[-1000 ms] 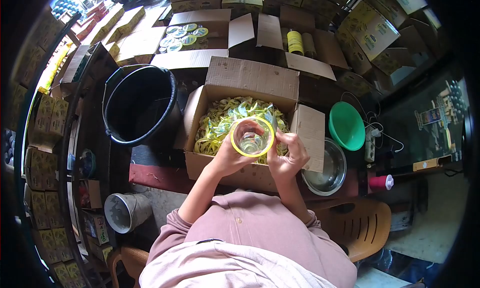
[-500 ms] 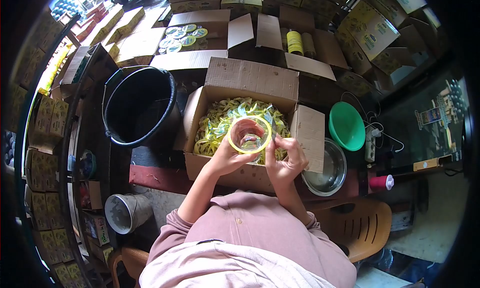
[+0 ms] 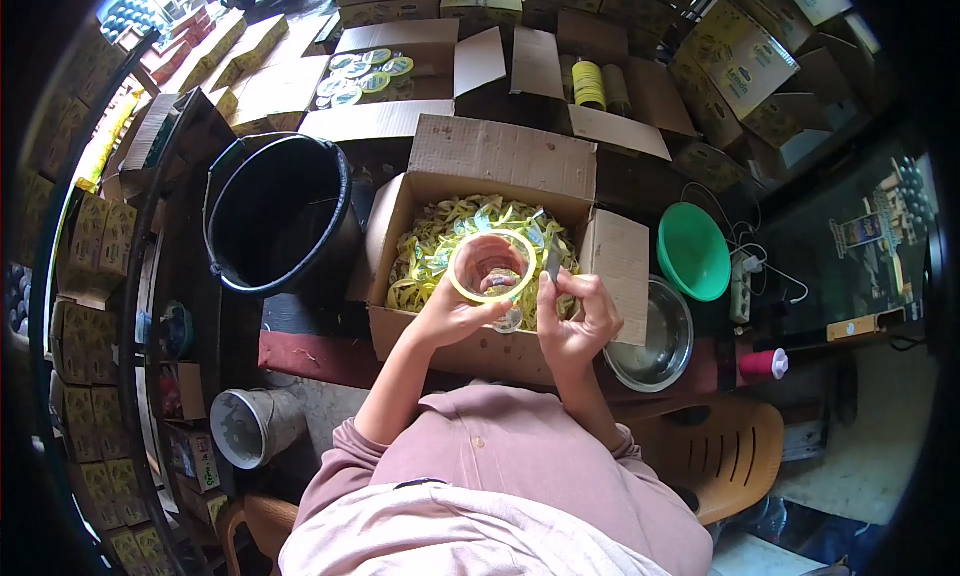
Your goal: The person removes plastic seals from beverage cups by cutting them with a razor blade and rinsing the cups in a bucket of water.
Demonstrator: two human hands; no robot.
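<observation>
My left hand (image 3: 452,318) is wrapped round a clear plastic cup (image 3: 484,250) with a yellow rim, its mouth tilted toward me. My right hand (image 3: 582,324) pinches a small flat grey blade (image 3: 554,260) between thumb and fingers, just right of the cup and apart from its rim. Both hands are above an open cardboard box (image 3: 505,148), which is filled with yellow printed plastic strips (image 3: 430,238). The cup hides part of the strips.
A black bucket (image 3: 225,259) stands left of the box. To the right are a green bowl (image 3: 694,254), a metal basin (image 3: 665,361) and a pink thread spool (image 3: 762,365). Behind, one carton holds round lids (image 3: 374,82), another yellow stacked rolls (image 3: 588,86).
My right hand has moved slightly right with the blade, away from the cup rim. The cup has shifted a little left and tilted in my left hand.
</observation>
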